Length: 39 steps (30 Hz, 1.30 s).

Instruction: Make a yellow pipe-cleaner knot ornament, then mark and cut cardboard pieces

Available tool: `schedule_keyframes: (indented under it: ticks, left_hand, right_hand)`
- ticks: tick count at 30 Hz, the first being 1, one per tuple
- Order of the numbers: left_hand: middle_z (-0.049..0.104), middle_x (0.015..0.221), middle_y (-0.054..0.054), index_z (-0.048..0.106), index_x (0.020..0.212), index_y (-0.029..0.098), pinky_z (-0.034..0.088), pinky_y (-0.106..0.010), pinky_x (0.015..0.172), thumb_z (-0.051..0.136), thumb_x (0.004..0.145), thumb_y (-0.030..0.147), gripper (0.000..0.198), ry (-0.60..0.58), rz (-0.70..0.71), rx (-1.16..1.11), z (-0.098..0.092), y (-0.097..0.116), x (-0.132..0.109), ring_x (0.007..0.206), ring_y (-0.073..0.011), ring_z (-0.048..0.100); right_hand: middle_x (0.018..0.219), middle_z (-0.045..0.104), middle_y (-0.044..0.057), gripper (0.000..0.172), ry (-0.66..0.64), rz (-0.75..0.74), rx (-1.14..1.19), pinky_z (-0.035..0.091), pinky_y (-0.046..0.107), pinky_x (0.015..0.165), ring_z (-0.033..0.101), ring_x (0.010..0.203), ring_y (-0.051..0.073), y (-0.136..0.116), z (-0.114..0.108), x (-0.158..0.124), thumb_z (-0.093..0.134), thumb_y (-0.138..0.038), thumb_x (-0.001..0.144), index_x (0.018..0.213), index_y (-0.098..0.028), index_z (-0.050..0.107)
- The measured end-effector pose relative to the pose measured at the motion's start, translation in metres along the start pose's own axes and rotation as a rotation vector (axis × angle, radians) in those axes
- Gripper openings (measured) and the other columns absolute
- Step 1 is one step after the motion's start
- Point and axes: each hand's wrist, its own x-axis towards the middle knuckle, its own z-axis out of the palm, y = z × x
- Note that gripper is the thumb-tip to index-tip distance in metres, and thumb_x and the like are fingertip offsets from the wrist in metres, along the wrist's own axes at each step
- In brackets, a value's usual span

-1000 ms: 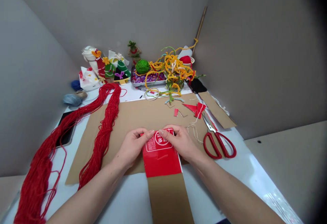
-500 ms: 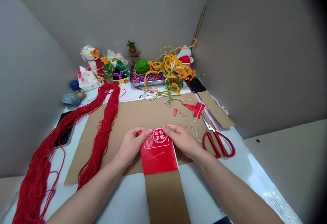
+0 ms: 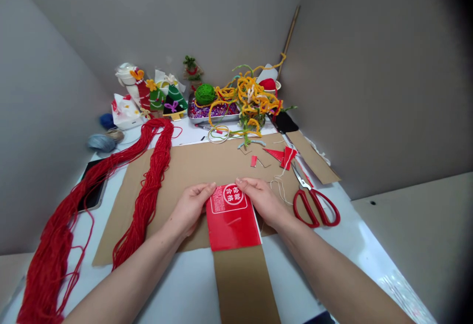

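Observation:
A glossy red card (image 3: 232, 219) with a white round stamp lies on a strip of brown cardboard (image 3: 244, 284) in front of me. My left hand (image 3: 190, 207) pinches its upper left corner with thumb and fingers. Its upper right edge is gripped by my right hand (image 3: 262, 201), fingers curled over it. Both hands rest on a large brown cardboard sheet (image 3: 192, 171).
Red-handled scissors (image 3: 314, 201) lie right of my right hand, with red paper scraps (image 3: 283, 157) beyond them. Thick red yarn hanks (image 3: 148, 186) run down the left. At the back are a tray of beads (image 3: 212, 112), tangled orange pipe cleaners (image 3: 251, 99) and small craft trees (image 3: 168, 99). A phone (image 3: 92, 191) lies left.
The red card has been flattened and shifted slightly. My fingers have slid from its top middle outward to the two upper corners.

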Motion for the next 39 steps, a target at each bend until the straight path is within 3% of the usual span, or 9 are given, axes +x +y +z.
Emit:
schedule_keyframes:
  ticks: [4, 7, 11, 14, 17, 20, 22, 30, 39]
  left_hand:
    - [0.069, 0.060, -0.004, 0.064, 0.067, 0.014, 0.046, -0.025, 0.056, 0.071, 0.068, 0.050, 0.037, -0.026, -0.063, -0.026, -0.006, 0.006, 0.002, 0.050, -0.0140, 0.061]
    - [0.071, 0.066, -0.006, 0.066, 0.074, 0.014, 0.048, -0.025, 0.058, 0.066, 0.074, 0.049, 0.035, -0.041, -0.085, -0.047, -0.012, 0.013, 0.002, 0.054, -0.0157, 0.064]
    - [0.072, 0.068, -0.005, 0.068, 0.083, 0.015, 0.050, -0.026, 0.059, 0.065, 0.075, 0.048, 0.034, -0.020, -0.104, -0.061, -0.017, 0.019, 0.004, 0.056, -0.0168, 0.066]
    - [0.072, 0.069, -0.006, 0.067, 0.084, 0.015, 0.049, -0.025, 0.057, 0.059, 0.075, 0.059, 0.046, -0.012, -0.114, -0.081, -0.019, 0.018, 0.006, 0.059, -0.0180, 0.067]
    - [0.072, 0.076, -0.008, 0.066, 0.087, 0.015, 0.049, -0.024, 0.056, 0.047, 0.075, 0.069, 0.059, -0.104, -0.080, -0.160, -0.018, 0.013, 0.007, 0.065, -0.0174, 0.067]
    - [0.072, 0.090, -0.010, 0.063, 0.101, 0.015, 0.052, -0.025, 0.065, 0.057, 0.078, 0.056, 0.047, -0.234, -0.044, -0.147, -0.014, 0.007, 0.004, 0.076, -0.0179, 0.068]
    - [0.071, 0.099, -0.011, 0.059, 0.110, 0.016, 0.053, -0.030, 0.072, 0.066, 0.077, 0.040, 0.042, -0.292, -0.085, -0.070, -0.011, 0.004, 0.000, 0.082, -0.0203, 0.068]
    - [0.069, 0.107, -0.012, 0.046, 0.125, 0.021, 0.056, -0.038, 0.075, 0.070, 0.075, 0.026, 0.056, -0.329, -0.157, 0.050, -0.015, 0.012, -0.009, 0.084, -0.0244, 0.069]
    - [0.070, 0.107, -0.012, 0.048, 0.126, 0.021, 0.056, -0.037, 0.074, 0.068, 0.077, 0.017, 0.053, -0.423, -0.216, 0.033, -0.037, 0.014, 0.000, 0.085, -0.0236, 0.070]
  right_hand:
    - [0.092, 0.070, 0.004, 0.035, -0.012, -0.059, -0.132, 0.047, 0.030, 0.078, 0.064, 0.087, 0.019, -0.007, -0.006, -0.002, 0.053, -0.053, 0.084, 0.094, -0.021, 0.066]
    - [0.128, 0.057, 0.002, 0.040, -0.058, -0.130, -0.193, 0.043, 0.033, 0.093, 0.055, 0.113, 0.020, -0.018, -0.014, -0.007, 0.049, -0.043, 0.089, 0.127, -0.032, 0.052]
    - [0.142, 0.043, -0.001, 0.047, -0.216, -0.300, -0.325, 0.037, 0.034, 0.102, 0.045, 0.125, 0.019, -0.025, -0.017, -0.010, 0.053, -0.027, 0.086, 0.132, -0.034, 0.047]
    - [0.126, 0.056, 0.004, 0.036, -0.133, -0.461, -0.438, 0.039, 0.033, 0.098, 0.052, 0.115, 0.020, -0.021, -0.014, -0.007, 0.058, -0.024, 0.082, 0.118, -0.027, 0.062]
    - [0.092, 0.066, 0.003, 0.017, 0.117, -0.488, -0.509, 0.046, 0.029, 0.081, 0.060, 0.090, 0.019, -0.014, -0.014, -0.001, 0.057, -0.030, 0.084, 0.088, -0.021, 0.071]
    - [0.062, 0.056, -0.002, 0.032, 0.351, -0.398, -0.461, 0.042, 0.024, 0.056, 0.054, 0.061, 0.014, -0.010, -0.019, 0.004, 0.055, -0.042, 0.083, 0.063, -0.017, 0.060]
    - [0.056, 0.049, -0.004, 0.037, 0.415, -0.352, -0.347, 0.041, 0.022, 0.049, 0.050, 0.053, 0.012, -0.009, -0.023, 0.007, 0.057, -0.047, 0.081, 0.059, -0.017, 0.054]
    - [0.061, 0.058, -0.001, 0.039, 0.319, -0.209, 0.016, 0.052, 0.024, 0.051, 0.058, 0.057, 0.012, -0.014, -0.026, 0.010, 0.066, -0.052, 0.072, 0.059, -0.016, 0.055]
    - [0.066, 0.065, -0.001, 0.032, 0.196, -0.151, 0.120, 0.053, 0.021, 0.052, 0.063, 0.060, 0.012, -0.016, -0.025, 0.006, 0.068, -0.047, 0.073, 0.072, -0.016, 0.059]
